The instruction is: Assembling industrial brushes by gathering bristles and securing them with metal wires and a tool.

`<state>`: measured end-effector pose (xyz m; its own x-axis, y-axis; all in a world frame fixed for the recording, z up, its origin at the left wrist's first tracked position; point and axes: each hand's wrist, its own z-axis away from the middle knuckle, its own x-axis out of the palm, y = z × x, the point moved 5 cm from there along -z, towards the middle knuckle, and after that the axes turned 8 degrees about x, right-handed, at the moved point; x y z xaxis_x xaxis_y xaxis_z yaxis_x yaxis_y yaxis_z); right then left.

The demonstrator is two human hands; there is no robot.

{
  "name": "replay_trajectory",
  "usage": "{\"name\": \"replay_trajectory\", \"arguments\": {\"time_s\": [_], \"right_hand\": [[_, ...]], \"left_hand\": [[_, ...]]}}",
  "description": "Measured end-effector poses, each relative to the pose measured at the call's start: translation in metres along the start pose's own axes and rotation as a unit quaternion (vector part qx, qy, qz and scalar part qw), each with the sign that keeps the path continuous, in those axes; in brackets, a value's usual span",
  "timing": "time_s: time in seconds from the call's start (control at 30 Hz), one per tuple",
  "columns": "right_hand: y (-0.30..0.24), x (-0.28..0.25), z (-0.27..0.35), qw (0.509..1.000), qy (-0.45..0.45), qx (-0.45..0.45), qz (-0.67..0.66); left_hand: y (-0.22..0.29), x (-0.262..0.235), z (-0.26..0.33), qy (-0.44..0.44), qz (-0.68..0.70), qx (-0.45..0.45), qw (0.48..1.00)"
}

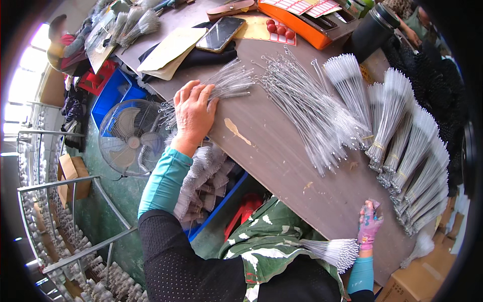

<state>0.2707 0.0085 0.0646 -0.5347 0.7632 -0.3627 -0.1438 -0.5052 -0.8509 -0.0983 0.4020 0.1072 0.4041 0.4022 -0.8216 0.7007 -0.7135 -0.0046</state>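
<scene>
My bare left hand (193,113) rests on the table's left side. Its fingers close over a loose bunch of thin wire brushes (232,81), whose bristle ends stick out to the right and wire ends to the left. My right hand (370,224) wears a stained pink glove and is at the near right edge of the table. Its fingers are drawn together; what they hold, if anything, is not clear. A bundle of wire brushes (332,251) lies beside that wrist, against my body. A large loose pile of brushes (312,105) spreads between the hands.
Banded brush bundles (412,161) line the table's right side. At the back are a phone (220,34), papers (171,53), red round fruits (280,30), an orange box (297,22) and a black flask (375,30). A fan (132,138) and blue bin (219,204) stand left; another person (415,35) sits far right.
</scene>
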Motion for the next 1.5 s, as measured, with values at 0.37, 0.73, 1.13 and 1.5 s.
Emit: {"name": "replay_trajectory", "arguments": {"time_s": [0.37, 0.73, 1.13, 1.5], "right_hand": [[0.003, 0.0, -0.001, 1.0, -0.007, 0.003, -0.003], [0.008, -0.003, -0.006, 1.0, 0.004, -0.003, -0.003], [0.008, -0.003, -0.005, 1.0, 0.006, 0.015, 0.005], [0.005, -0.002, -0.002, 1.0, 0.008, 0.022, 0.006]], "left_hand": [[0.0, -0.003, 0.001, 0.042, -0.005, 0.023, 0.999], [-0.002, -0.001, 0.004, 0.045, 0.018, 0.016, 0.999], [-0.011, 0.004, -0.005, 0.044, 0.048, -0.002, 0.998], [-0.023, 0.001, -0.005, -0.102, 0.082, -0.131, 0.983]]}}
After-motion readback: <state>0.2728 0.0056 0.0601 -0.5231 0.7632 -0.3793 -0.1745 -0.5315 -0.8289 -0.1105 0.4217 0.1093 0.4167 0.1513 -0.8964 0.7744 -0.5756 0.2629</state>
